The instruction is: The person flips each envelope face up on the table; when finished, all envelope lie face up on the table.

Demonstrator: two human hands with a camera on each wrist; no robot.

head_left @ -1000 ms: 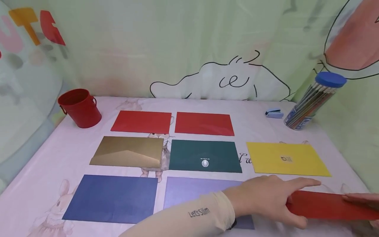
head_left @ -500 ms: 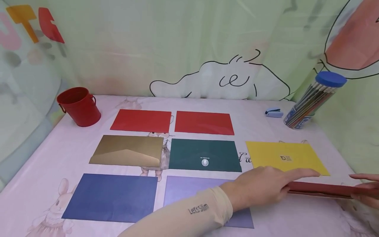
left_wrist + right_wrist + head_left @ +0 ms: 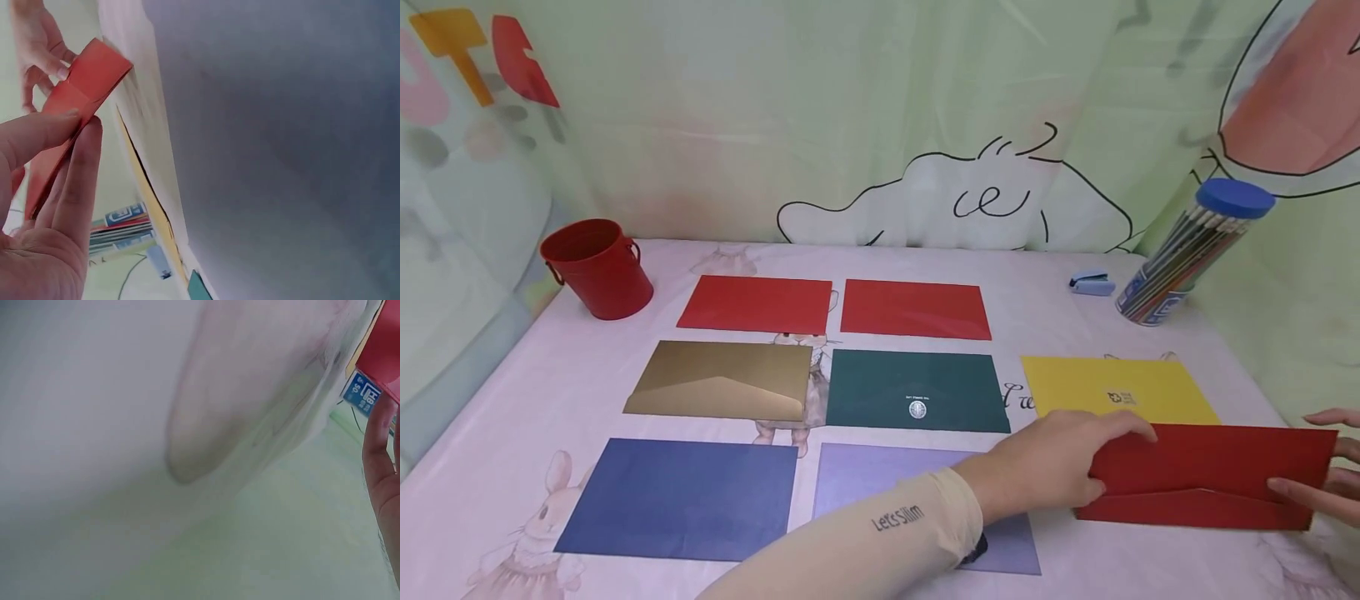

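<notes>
A red envelope [image 3: 1210, 467] is tilted up off the table, its flap side towards me in the head view. My left hand [image 3: 1052, 462] pinches its left end, thumb and fingers on opposite faces, as the left wrist view shows [image 3: 50, 181]. At the other end my right hand [image 3: 1326, 483] holds it loosely, thumb in front and fingers beyond the edge. In the right wrist view only part of the right hand [image 3: 384, 462] shows. Behind the red envelope lies a yellow envelope [image 3: 1097, 383], its near edge covered. My left forearm partly hides a lilac envelope [image 3: 880, 467].
Two flat red envelopes [image 3: 756, 304] form the back row. Gold [image 3: 722, 379], dark green [image 3: 917, 379] and blue [image 3: 677, 496] envelopes lie nearer. A red bucket [image 3: 598, 271] stands back left. A small blue stapler [image 3: 1092, 284] and a pencil jar [image 3: 1191, 254] are back right.
The held red envelope has been turned over, passing nearly edge-on, and now shows its flap side. The left hand shifted slightly left; the right hand changed its hold on the other end.
</notes>
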